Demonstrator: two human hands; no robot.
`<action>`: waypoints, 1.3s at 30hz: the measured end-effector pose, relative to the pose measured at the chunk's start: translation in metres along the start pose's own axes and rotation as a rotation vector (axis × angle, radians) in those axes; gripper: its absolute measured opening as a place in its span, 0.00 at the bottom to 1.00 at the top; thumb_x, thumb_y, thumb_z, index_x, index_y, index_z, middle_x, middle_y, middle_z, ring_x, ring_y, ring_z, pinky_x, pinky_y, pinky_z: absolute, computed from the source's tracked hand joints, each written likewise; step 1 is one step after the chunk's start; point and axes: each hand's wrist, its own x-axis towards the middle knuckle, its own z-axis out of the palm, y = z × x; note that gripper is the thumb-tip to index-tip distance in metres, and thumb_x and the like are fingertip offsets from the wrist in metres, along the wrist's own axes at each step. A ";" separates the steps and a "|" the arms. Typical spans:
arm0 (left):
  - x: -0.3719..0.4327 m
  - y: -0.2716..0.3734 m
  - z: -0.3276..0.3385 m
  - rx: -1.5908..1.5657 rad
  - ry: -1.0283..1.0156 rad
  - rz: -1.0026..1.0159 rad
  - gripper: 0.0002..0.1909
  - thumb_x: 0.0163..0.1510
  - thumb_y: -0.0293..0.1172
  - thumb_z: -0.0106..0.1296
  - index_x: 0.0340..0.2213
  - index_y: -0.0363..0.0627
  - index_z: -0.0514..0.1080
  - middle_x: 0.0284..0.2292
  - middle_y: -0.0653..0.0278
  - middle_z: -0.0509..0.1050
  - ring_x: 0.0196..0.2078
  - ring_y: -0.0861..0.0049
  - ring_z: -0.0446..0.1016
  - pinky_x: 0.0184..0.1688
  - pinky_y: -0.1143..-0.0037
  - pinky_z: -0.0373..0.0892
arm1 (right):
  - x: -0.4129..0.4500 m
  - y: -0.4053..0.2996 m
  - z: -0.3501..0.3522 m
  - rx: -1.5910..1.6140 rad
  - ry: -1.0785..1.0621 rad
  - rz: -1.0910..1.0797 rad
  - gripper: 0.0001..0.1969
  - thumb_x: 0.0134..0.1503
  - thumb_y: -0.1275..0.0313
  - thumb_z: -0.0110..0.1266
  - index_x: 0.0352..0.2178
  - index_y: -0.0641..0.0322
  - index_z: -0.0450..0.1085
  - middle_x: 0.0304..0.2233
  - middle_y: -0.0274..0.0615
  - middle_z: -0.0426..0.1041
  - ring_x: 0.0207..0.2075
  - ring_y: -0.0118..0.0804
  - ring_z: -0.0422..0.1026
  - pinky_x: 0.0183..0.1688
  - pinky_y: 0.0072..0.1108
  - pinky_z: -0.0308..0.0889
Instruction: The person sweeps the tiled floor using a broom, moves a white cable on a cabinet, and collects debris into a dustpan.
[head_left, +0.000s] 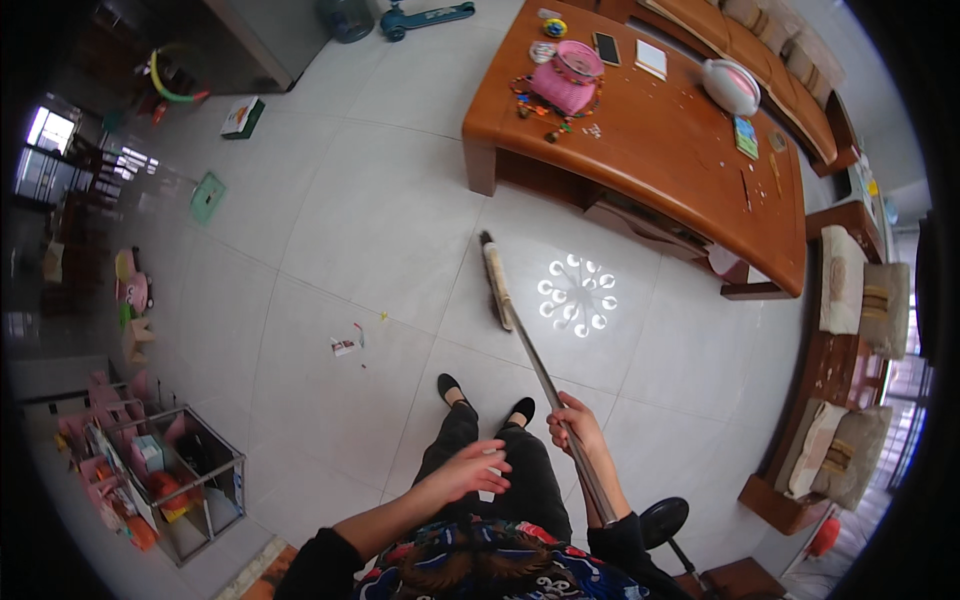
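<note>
My right hand (576, 425) grips the metal handle of a broom (536, 358), which slants away from me across the floor. Its brush head (496, 281) rests on the pale tiles, left of a lamp's reflection. In front of my lap is my left hand (471, 472), off the broom, with its fingers spread. Small white patches show by those fingers; whether they are held or lie behind is unclear. Bits of litter (345, 346), among them a scrap of printed wrapper, lie on the floor left of the brush. A small yellow piece (384, 316) is closer to it.
A wooden coffee table (637, 165) bearing a pink woven basket (568, 82) and a phone (606, 49) stands ahead right. Wooden seats with cushions (840, 281) line the right. A metal-framed toy rack (217, 487) is at left; a green dustpan-like item (207, 196) and a box (242, 118) lie beyond.
</note>
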 end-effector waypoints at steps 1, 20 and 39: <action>-0.001 0.004 0.007 -0.027 -0.121 -0.069 0.22 0.51 0.38 0.39 0.46 0.46 0.50 0.34 0.53 0.66 0.31 0.65 0.69 0.34 0.71 0.67 | -0.002 0.005 0.010 0.019 0.043 -0.011 0.34 0.41 0.82 0.43 0.50 0.61 0.39 0.15 0.42 0.60 0.09 0.27 0.56 0.08 0.18 0.49; -0.096 0.081 -0.075 -0.254 0.186 0.216 0.10 0.47 0.28 0.38 0.33 0.43 0.55 0.20 0.59 0.66 0.14 0.77 0.65 0.13 0.78 0.63 | 0.103 0.106 0.241 -0.198 -0.096 0.135 0.39 0.39 0.83 0.44 0.51 0.59 0.33 0.16 0.38 0.59 0.13 0.30 0.60 0.13 0.22 0.58; -0.014 0.215 -0.016 -0.514 -0.048 0.092 0.08 0.48 0.33 0.39 0.26 0.40 0.59 0.14 0.68 0.60 0.12 0.88 0.56 0.11 0.88 0.51 | 0.198 -0.049 0.197 -0.696 0.263 0.046 0.29 0.39 0.82 0.43 0.43 0.61 0.39 0.24 0.51 0.57 0.12 0.37 0.61 0.08 0.25 0.58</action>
